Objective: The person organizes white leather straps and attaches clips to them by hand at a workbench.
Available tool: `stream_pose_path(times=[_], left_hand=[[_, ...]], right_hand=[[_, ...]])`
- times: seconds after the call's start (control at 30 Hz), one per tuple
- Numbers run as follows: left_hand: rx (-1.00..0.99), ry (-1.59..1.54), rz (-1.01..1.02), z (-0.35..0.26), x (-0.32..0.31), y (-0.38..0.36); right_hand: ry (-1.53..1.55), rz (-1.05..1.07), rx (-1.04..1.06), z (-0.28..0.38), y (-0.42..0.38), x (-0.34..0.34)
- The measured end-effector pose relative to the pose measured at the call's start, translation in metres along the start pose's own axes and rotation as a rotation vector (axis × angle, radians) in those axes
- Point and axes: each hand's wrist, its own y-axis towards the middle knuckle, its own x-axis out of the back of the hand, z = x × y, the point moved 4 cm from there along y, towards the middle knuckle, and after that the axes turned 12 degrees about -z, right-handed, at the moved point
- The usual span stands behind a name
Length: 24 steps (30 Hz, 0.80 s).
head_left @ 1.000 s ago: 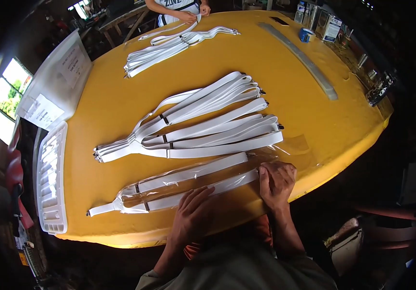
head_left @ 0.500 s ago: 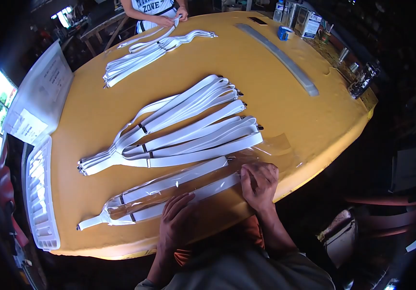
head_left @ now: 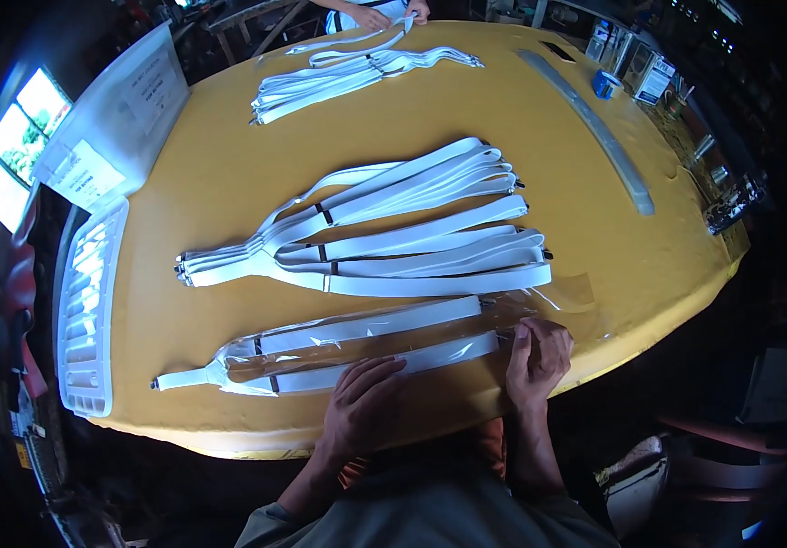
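A pair of white suspenders [head_left: 370, 321] lies inside a clear plastic bag [head_left: 320, 352] near the table's front edge. My left hand [head_left: 363, 402] rests with fingers stretched over the lower strap and the bag. At the bag's right end, just past the strap ends, my right hand [head_left: 539, 361] has its fingers curled and thumb drawn in, pinching the plastic film. Behind the bag, a stack of white suspenders [head_left: 393, 237] with dark clips and adjusters is fanned out to the right.
Across the yellow table [head_left: 466, 402], a co-worker's hands [head_left: 375, 16] handle a strap beside another suspender bundle [head_left: 348, 82]. A long clear plastic strip [head_left: 590, 128], blue tape roll [head_left: 606, 85] and cans [head_left: 654, 80] are at right. A white plastic bin [head_left: 128, 119] and tray [head_left: 87, 315] stand left.
My right hand has slid rightward off the strap's end onto the bag's end. My left hand stays on the bag. The camera view has shifted, so the table appears moved.
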Motion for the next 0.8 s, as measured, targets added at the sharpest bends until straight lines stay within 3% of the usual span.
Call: stream_pose_path(times=[0.2,0.27,0.43,0.8], left_hand=[[0.074,-0.035,-0.089,0.005,0.009,-0.007],[0.099,-0.032,-0.091,0.006,0.014,-0.001],[0.046,0.224,0.063,0.014,0.039,0.008],[0.056,0.242,0.124,0.036,0.044,0.000]], right_hand=[[0.016,0.106,0.031,0.000,0.002,-0.001],[0.087,0.205,0.138,0.013,0.012,0.000],[0.096,0.410,0.240,0.023,0.017,-0.004],[0.102,0.459,0.203,0.018,0.014,-0.009]])
